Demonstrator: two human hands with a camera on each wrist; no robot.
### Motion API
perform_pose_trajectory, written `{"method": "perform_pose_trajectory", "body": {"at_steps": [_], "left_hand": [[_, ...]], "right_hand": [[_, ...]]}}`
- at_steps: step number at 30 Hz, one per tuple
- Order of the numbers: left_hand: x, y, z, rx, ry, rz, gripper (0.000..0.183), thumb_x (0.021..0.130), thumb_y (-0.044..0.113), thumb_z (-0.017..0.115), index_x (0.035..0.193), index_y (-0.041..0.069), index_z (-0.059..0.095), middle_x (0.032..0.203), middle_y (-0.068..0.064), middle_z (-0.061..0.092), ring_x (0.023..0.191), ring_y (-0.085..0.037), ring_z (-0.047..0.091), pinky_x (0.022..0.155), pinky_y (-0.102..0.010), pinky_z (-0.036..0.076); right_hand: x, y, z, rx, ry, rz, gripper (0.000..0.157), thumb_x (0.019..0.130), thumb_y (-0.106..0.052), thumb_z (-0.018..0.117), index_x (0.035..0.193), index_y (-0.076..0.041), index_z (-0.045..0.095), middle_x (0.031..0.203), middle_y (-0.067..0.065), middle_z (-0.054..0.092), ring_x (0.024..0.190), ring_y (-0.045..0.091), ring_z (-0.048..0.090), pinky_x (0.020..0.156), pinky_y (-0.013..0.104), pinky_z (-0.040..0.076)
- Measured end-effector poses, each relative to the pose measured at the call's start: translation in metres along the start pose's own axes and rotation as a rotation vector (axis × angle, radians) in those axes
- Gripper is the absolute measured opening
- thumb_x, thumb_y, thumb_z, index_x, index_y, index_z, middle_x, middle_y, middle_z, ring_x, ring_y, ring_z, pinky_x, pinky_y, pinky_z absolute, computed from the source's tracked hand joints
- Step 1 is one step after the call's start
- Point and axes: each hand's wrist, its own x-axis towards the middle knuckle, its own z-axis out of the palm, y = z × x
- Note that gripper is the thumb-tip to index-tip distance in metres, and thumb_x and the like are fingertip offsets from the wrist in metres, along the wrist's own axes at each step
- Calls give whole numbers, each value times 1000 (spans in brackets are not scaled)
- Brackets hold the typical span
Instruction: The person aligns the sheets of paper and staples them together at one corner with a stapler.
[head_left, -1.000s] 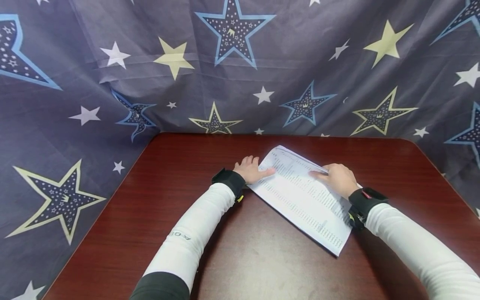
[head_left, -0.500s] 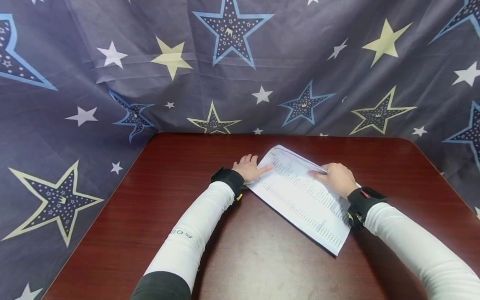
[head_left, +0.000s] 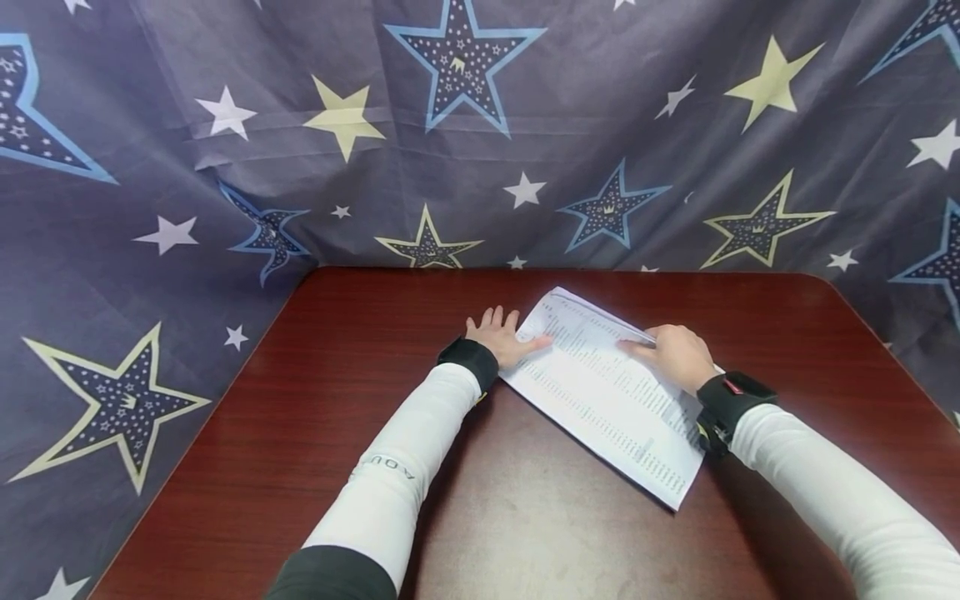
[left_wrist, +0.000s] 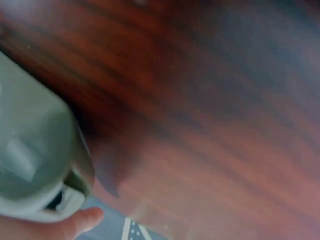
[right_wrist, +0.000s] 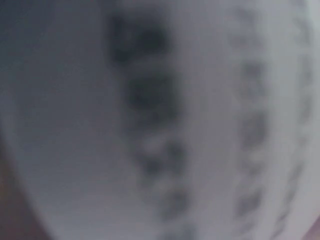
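Observation:
A thin stack of printed paper sheets [head_left: 592, 392] lies askew on the table, its top page bowed upward. My left hand [head_left: 501, 337] is at the stack's left corner, fingers straight and spread, thumb reaching over the top page. Beside that hand in the left wrist view is a grey-green rounded plastic body [left_wrist: 37, 135] with a small dark slot; its kind is unclear. With my right hand [head_left: 675, 354] I grip the stack's far right edge, thumb on the printed side. Blurred rows of print on the page [right_wrist: 210, 125] fill the right wrist view.
The dark red wooden table [head_left: 360, 333] has rounded far corners and bears a bright glare near its front. A grey curtain [head_left: 450, 167] with stars hangs right behind it and along the left side.
My left wrist and forearm have shifted slightly to the right, and the left fingers are spread a little wider. My right hand and the sheets stay nearly still.

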Motion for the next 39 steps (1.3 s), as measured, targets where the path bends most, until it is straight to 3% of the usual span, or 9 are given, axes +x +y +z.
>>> {"method": "perform_pose_trajectory", "body": {"at_steps": [7,14,21,31,39], "left_hand": [[3,1,4,8,-10,-21,106,77,85,40,157,19,16,160,-11,13,147,-29,8,113,-58,5],[1,-2,4,2,37,-13,109,76,86,39,157,19,13,161,-12,11,147,-31,6,113,-58,4],[-2,-1,3,-1,17,-20,109,76,85,42,157,17,14,160,-13,12,147,-32,7,113,-58,5],[2,-3,14,0,55,10,105,78,86,34,157,20,13,160,-12,14,147,-31,7,113,-57,3],[-4,-1,7,31,78,0,106,79,85,37,157,18,10,160,-13,14,147,-31,8,113,-57,3]], "right_hand": [[-1,-1,-2,12,-13,7,53,88,-47,68,110,1,70,85,13,70,74,28,58,61,38,40],[2,0,0,6,6,-3,50,88,-49,67,108,-4,72,73,6,67,70,26,57,57,37,39],[3,0,2,6,-2,-9,54,87,-52,67,111,-3,71,82,10,70,73,27,58,59,37,39],[0,0,0,22,-10,5,52,88,-48,68,112,-3,70,81,9,70,72,26,59,59,37,41],[6,-1,-2,2,0,-19,52,89,-50,66,110,-3,72,73,6,67,69,26,58,57,37,39]]}}
